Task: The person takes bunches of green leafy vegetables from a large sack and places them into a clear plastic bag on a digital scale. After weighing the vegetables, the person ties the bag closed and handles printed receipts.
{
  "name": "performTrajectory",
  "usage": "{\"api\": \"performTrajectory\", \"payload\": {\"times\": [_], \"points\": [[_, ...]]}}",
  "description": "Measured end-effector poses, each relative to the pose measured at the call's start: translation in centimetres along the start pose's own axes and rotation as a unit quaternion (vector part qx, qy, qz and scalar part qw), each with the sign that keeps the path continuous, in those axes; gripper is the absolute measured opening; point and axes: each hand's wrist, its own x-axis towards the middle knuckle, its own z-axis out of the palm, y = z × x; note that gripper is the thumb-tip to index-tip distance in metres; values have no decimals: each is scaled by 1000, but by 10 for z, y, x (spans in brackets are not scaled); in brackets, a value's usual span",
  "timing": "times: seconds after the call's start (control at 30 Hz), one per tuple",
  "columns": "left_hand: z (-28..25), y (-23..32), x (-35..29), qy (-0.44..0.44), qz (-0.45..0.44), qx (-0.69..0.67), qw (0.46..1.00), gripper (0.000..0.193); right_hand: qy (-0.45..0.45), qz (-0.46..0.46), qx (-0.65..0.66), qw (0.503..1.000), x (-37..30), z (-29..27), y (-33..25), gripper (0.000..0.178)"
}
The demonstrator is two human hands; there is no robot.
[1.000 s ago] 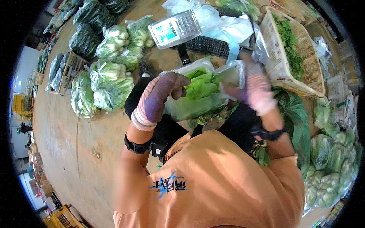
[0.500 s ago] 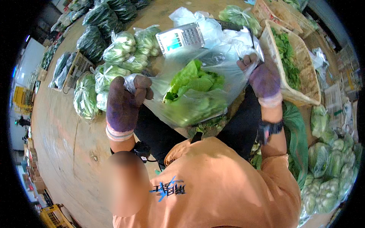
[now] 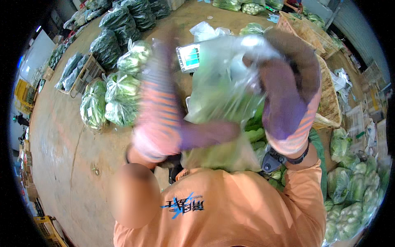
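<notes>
A clear plastic bag (image 3: 224, 88) of leafy greens hangs upright in front of my chest, stretched tall and blurred. Its top is gripped by my right hand (image 3: 290, 90), gloved in brown and purple, the fingers closed on the gathered plastic. My left hand (image 3: 164, 103), in the same kind of glove with a striped cuff, is smeared by motion at the bag's left side. Its fingers point up and away while the thumb stretches across the front of the bag, so it looks open. Loose greens (image 3: 257, 131) show beside the bag, under my right hand.
Behind the bag stands a silver keypad device (image 3: 188, 57) with a lit screen. Bagged green vegetables (image 3: 123, 92) sit on the floor at left, dark filled bags (image 3: 119, 24) farther back. A beige crate (image 3: 329, 92) is at right, with more bagged vegetables (image 3: 352, 191) near my right side.
The bag, earlier held spread by both hands, is now lifted upright, with its top gathered in my right hand. My left hand has let go of its edge and turned, fingers upward.
</notes>
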Motion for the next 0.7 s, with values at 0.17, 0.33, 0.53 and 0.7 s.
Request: {"api": "performTrajectory", "payload": {"times": [0.17,0.33,0.53,0.7], "points": [[39,-99,-59,-164,-42,77,982,63,-159,-93,-170,968,-17,-9,-5,30],[47,-82,-47,-59,-151,-323,932,30,74,32,-197,977,-13,-71,-22,31],[48,-80,-52,-53,-170,-439,881,36,-262,-95,-598,752,-45,-62,95,31],[58,-95,-80,-42,-248,-456,853,37,-300,118,-497,806,-70,-91,179,29]]}}
